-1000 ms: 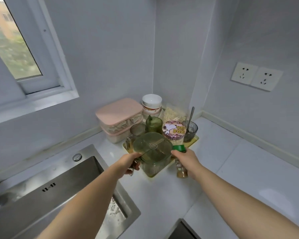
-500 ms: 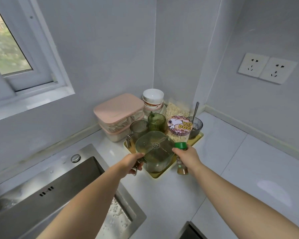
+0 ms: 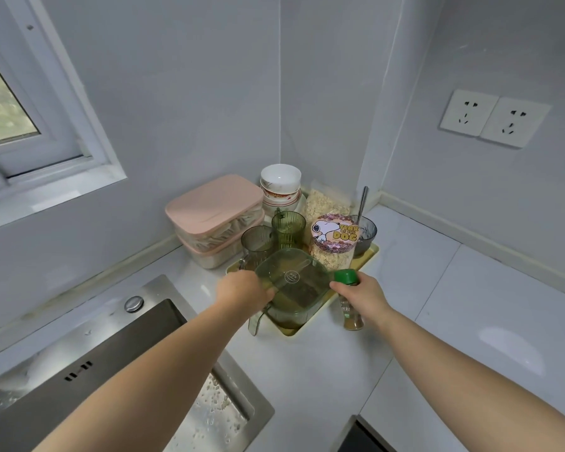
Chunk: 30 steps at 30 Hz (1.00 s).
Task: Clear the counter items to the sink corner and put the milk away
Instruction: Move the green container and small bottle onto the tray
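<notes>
The label on the spice bottle [image 3: 352, 316] is unreadable; the sink [image 3: 118, 363] is cut off.

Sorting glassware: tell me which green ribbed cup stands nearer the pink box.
The duller olive-grey ribbed cup, left of the brighter green cup, beside the pink lidded box.

One head-worn view looks down, close, onto the counter [image 3: 323, 360] corner

Counter corner, right of the stainless steel sink [image 3: 111, 370].
On the yellow rectangular plastic tray [image 3: 371, 254], the clear green plastic pitcher [image 3: 294, 288] stands in front, two green ribbed glass cups [image 3: 287, 226] and a round picture-lidded oat jar [image 3: 333, 243] behind; stacked pink-lidded plastic boxes [image 3: 216, 220] left of it, a green-capped spice bottle [image 3: 351, 316] just right.
</notes>
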### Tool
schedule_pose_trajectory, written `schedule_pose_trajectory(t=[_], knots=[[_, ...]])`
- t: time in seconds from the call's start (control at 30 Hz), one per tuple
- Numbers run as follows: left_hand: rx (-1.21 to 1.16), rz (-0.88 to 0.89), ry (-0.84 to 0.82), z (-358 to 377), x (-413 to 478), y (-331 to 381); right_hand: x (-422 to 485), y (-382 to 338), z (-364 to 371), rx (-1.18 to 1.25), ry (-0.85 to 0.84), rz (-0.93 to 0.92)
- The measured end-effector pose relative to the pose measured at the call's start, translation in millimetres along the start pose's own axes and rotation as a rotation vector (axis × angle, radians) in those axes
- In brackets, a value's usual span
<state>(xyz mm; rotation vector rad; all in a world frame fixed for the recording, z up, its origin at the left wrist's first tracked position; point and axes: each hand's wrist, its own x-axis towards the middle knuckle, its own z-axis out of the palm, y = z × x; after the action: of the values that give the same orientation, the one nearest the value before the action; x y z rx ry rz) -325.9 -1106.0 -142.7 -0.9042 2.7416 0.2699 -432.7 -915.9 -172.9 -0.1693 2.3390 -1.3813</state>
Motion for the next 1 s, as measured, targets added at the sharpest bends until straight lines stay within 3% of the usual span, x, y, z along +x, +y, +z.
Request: schedule_pose_trajectory(t=[0.17, 0.3, 0.5, 0.7, 1.0], knots=[[0.04, 0.249, 0.265, -3.8, 4.1, 24.6, 4.9, 3.7, -34.0, -0.007, 0.085, -0.05], [0.003, 0.415, 0.261, 17.4, 13.6, 51.4, 17.9, 3.2, -56.5, -0.035, 0.18, -0.077], [-0.135, 0.33, 0.262, 29.3, 24.2, 69.2, 41.6, -7.3, -67.7, -0.05, 0.244, -0.137], [-0.631, 0.251, 0.201, 12.5, 46.0, 93.5, 66.3, -13.0, -67.8, -0.128, 0.162, -0.17], [-0.301, 0.415, 0.167, -4.1, 79.5, 121.6, 91.7, -15.0, -68.7, -0.309, 0.053, -0.205]])
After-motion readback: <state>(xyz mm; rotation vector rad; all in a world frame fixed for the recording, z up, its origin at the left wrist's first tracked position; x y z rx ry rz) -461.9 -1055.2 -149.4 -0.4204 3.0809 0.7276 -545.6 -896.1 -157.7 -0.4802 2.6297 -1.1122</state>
